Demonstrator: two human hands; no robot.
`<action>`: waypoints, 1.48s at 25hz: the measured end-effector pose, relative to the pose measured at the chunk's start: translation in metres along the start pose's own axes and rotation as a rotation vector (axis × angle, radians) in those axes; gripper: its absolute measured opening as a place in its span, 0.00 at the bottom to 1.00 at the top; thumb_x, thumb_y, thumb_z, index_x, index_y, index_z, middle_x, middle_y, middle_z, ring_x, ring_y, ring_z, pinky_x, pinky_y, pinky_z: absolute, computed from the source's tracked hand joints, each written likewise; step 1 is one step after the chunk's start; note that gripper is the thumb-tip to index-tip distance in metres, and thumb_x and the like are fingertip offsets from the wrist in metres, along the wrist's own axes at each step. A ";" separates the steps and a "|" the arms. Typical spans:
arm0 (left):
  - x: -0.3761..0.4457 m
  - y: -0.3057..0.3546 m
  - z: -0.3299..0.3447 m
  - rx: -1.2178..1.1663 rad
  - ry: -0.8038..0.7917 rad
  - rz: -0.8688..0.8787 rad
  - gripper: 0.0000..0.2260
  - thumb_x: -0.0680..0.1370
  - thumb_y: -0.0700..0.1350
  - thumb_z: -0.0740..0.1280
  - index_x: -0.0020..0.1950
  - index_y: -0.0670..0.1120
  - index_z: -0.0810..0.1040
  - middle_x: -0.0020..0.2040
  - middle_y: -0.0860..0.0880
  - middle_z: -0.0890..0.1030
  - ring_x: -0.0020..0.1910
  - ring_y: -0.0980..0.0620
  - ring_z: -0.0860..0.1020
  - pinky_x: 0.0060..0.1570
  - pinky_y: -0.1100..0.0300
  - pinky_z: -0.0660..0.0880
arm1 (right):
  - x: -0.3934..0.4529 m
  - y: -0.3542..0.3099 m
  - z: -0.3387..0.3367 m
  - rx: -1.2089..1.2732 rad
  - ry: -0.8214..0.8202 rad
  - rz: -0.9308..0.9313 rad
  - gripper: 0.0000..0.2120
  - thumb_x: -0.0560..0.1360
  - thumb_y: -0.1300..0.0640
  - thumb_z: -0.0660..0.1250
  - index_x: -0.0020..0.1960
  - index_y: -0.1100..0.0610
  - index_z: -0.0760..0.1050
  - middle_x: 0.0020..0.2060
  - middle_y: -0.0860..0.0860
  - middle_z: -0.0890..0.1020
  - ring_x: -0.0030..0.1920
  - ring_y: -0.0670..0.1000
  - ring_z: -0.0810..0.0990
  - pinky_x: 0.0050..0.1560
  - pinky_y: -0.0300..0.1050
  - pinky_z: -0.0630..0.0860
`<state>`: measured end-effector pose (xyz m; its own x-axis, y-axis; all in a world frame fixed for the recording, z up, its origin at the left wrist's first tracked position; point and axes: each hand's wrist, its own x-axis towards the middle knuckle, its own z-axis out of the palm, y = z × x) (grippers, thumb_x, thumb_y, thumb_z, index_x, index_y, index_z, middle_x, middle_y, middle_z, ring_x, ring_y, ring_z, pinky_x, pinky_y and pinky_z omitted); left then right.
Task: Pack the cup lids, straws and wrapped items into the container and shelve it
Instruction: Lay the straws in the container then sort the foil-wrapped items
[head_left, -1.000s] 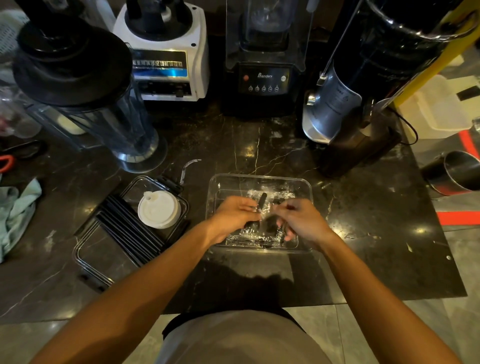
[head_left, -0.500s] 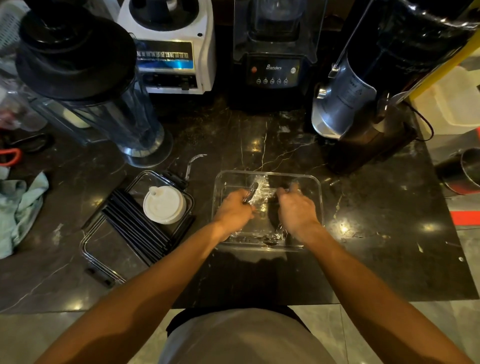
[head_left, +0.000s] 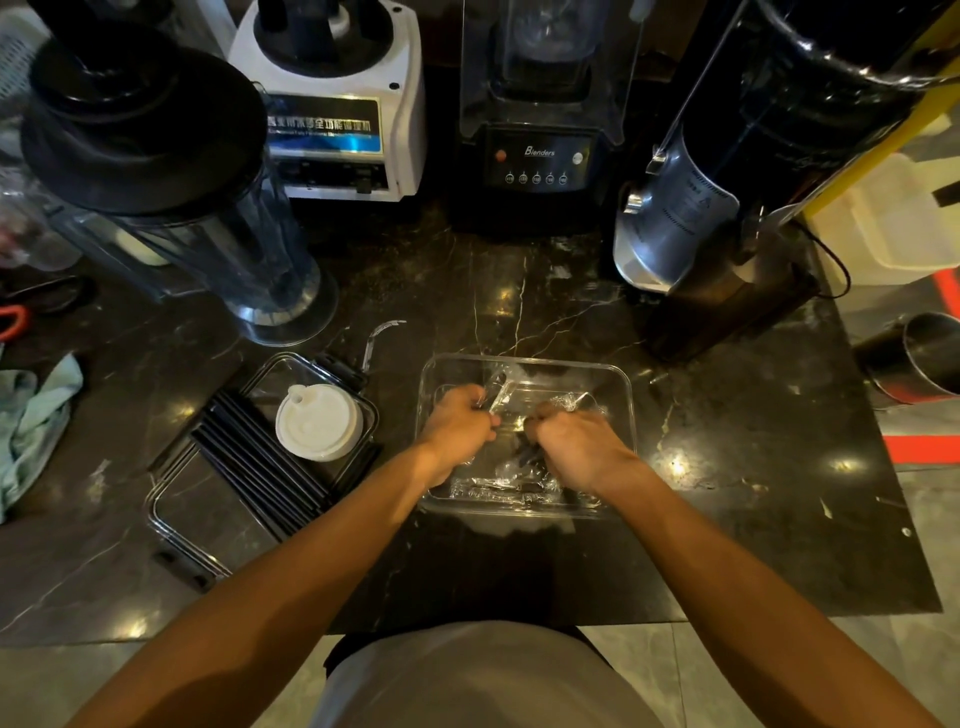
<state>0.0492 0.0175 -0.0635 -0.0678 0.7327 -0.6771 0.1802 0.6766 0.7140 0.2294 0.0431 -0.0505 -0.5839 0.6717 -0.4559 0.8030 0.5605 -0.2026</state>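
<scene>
Reaching into the clear plastic container (head_left: 618, 384) in the middle of the frame, both hands are busy with the shiny wrapped items (head_left: 511, 483) that lie inside it. The left hand (head_left: 457, 428) has its fingers curled around a wrapped item near the middle of the container. The right hand (head_left: 576, 447) is just beside it with its fingers curled too, and it seems to pinch some of the crinkly wrap. The container sits on the dark marble counter (head_left: 727, 467). To the left of it lies a clear lid frame (head_left: 171, 525) with black straws (head_left: 260, 467) laid across it, and a white cup lid (head_left: 318, 422) rests on top, near the straws. Along the top of the frame stand a blender jug (head_left: 171, 182), a white blender base (head_left: 337, 104), a black blender (head_left: 540, 130) and a silver machine (head_left: 675, 218). A green cloth (head_left: 31, 421) lies at the left edge.
</scene>
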 end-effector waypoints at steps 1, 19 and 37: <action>0.002 -0.002 0.000 -0.010 -0.013 -0.019 0.21 0.81 0.35 0.66 0.74 0.42 0.72 0.52 0.47 0.83 0.48 0.53 0.81 0.56 0.51 0.80 | -0.001 0.002 0.000 0.014 -0.009 -0.007 0.15 0.79 0.65 0.67 0.61 0.51 0.81 0.60 0.50 0.79 0.56 0.52 0.83 0.66 0.51 0.75; 0.000 -0.005 -0.004 -0.244 -0.172 -0.097 0.16 0.82 0.36 0.66 0.70 0.40 0.74 0.52 0.41 0.87 0.48 0.45 0.87 0.47 0.54 0.81 | -0.031 -0.013 -0.010 0.982 0.229 0.249 0.15 0.81 0.66 0.65 0.59 0.47 0.79 0.49 0.52 0.83 0.35 0.53 0.81 0.37 0.54 0.80; -0.011 -0.005 0.001 -0.111 -0.236 -0.003 0.14 0.77 0.44 0.72 0.63 0.49 0.82 0.60 0.47 0.85 0.64 0.46 0.80 0.69 0.44 0.73 | -0.015 -0.006 -0.003 1.342 0.117 0.498 0.07 0.83 0.59 0.66 0.56 0.62 0.80 0.37 0.53 0.81 0.28 0.47 0.77 0.27 0.41 0.75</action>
<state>0.0500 0.0057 -0.0595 0.1646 0.7021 -0.6928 0.0702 0.6922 0.7183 0.2327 0.0307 -0.0402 -0.1666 0.7307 -0.6620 0.3882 -0.5686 -0.7253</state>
